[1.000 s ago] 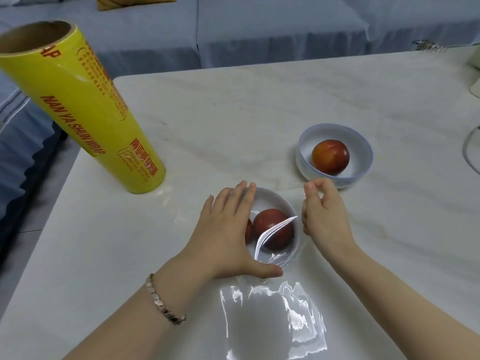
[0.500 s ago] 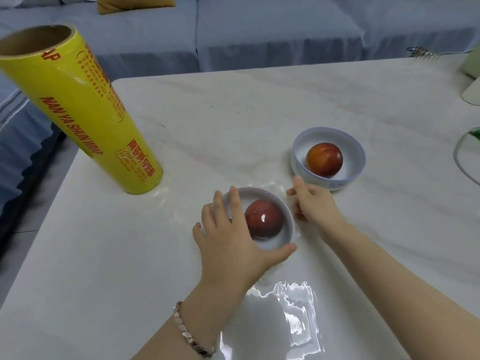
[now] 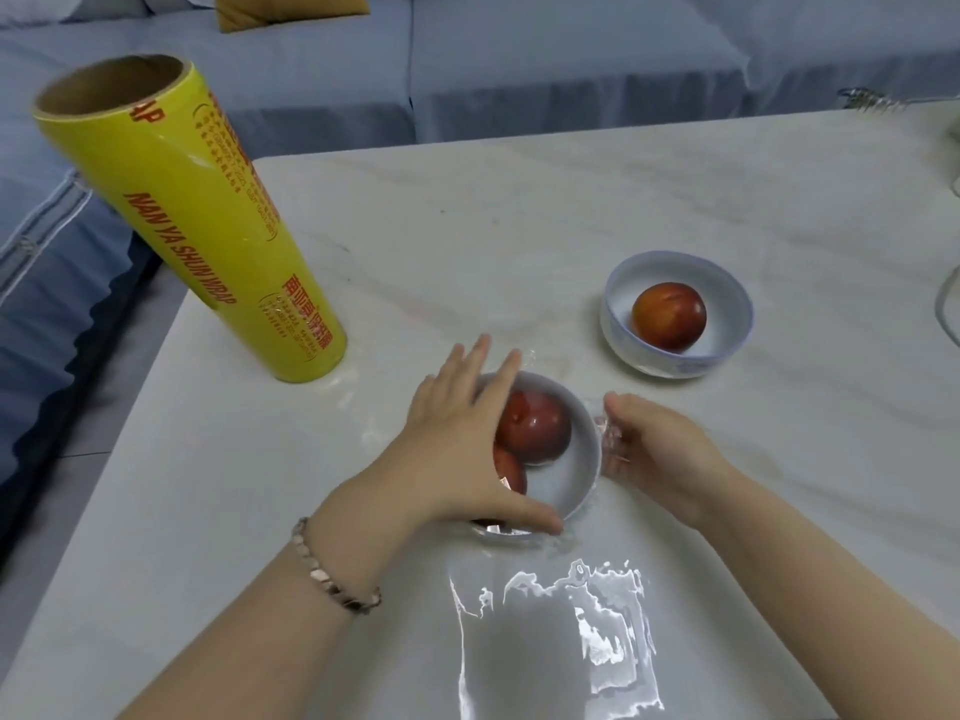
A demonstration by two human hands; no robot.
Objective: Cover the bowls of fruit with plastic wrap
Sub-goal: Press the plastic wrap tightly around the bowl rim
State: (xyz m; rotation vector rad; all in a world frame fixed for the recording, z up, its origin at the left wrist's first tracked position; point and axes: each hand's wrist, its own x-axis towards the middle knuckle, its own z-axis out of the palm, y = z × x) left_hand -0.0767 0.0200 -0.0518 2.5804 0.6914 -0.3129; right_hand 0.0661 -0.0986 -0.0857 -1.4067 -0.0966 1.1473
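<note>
A white near bowl [image 3: 574,475] with red fruit [image 3: 535,426] stands at the table's middle front, under clear plastic wrap [image 3: 608,433]. My left hand [image 3: 457,449] lies flat over its left rim, fingers straight, thumb along the near rim. My right hand [image 3: 654,449] presses bunched wrap against the bowl's right side, fingers curled round the film. A second white far bowl [image 3: 727,324] with one red-orange fruit [image 3: 669,317] stands uncovered to the right and behind. The yellow wrap roll [image 3: 208,226] stands upright at the left.
A loose sheet of shiny wrap [image 3: 561,636] lies on the marble table [image 3: 519,215] in front of the near bowl. The table's left edge runs beside a blue sofa [image 3: 467,59]. A cable loop [image 3: 943,304] lies at the right edge.
My left hand slid forward over the bowl's left rim. My right hand dropped from the bowl's far side to its right side, pulling the wrap down there. The view shifted a little.
</note>
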